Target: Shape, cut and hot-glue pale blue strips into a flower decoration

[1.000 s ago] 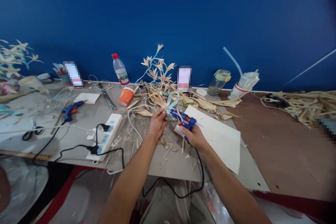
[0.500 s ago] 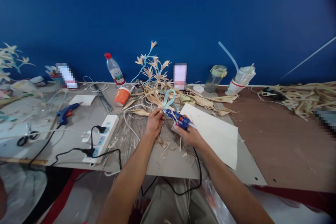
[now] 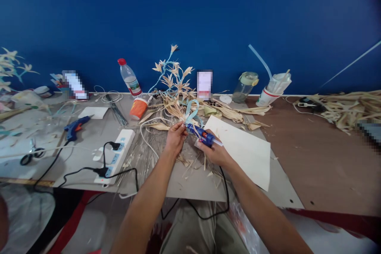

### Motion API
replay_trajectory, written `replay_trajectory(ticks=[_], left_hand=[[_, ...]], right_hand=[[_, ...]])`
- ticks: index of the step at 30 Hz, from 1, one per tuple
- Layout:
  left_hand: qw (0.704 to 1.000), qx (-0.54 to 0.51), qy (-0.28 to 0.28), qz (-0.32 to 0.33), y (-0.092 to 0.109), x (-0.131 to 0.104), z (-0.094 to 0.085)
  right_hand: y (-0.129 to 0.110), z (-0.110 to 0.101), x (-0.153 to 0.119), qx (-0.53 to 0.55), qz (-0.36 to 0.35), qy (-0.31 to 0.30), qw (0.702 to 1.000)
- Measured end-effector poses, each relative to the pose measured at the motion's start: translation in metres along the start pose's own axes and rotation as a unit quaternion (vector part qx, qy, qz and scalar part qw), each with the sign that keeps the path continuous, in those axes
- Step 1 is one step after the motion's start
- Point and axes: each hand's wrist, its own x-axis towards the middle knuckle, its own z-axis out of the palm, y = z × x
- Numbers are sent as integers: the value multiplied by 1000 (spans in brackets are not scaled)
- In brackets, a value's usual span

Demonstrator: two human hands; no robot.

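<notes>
The likeliest trouble is a burn: the nozzle end of the blue glue gun (image 3: 203, 135) points at the left hand (image 3: 175, 139), just beside its pinching fingertips, so a small slip of the right hand (image 3: 214, 150) could bring hot tip or glue onto skin. The black cord (image 3: 226, 190) drops over the table (image 3: 190, 190) edge below the right grip; a snag there might tug the tool off line. Stray glue could also catch the loose husk scraps (image 3: 186, 161) lying nearer the wearer than the left grip.

The right grip is wrapped round the glue gun, whose body reaches forward and leftward from it. The left grip is pinched together at the lower end of a light-blue strip (image 3: 193, 107), which loops up beyond the fingertips; whether husk petals are pinched too, I cannot tell.
</notes>
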Motion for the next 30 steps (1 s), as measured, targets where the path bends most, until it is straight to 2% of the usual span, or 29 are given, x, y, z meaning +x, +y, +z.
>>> replay_trajectory(ticks=[7, 15, 21, 30], left_hand=[[1000, -6, 0, -10, 0, -1, 1], [1000, -8, -7, -10, 1, -1, -1], [1000, -5, -5, -15, 1, -2, 1], [1000, -10, -13, -20, 2, -2, 1]], right_hand=[[-3, -2, 2, -15, 9, 30, 999], [-3, -3, 1, -9, -13, 11, 1000], [-6, -2, 2, -13, -6, 30, 999], [1, 0, 2, -24, -53, 19, 998]])
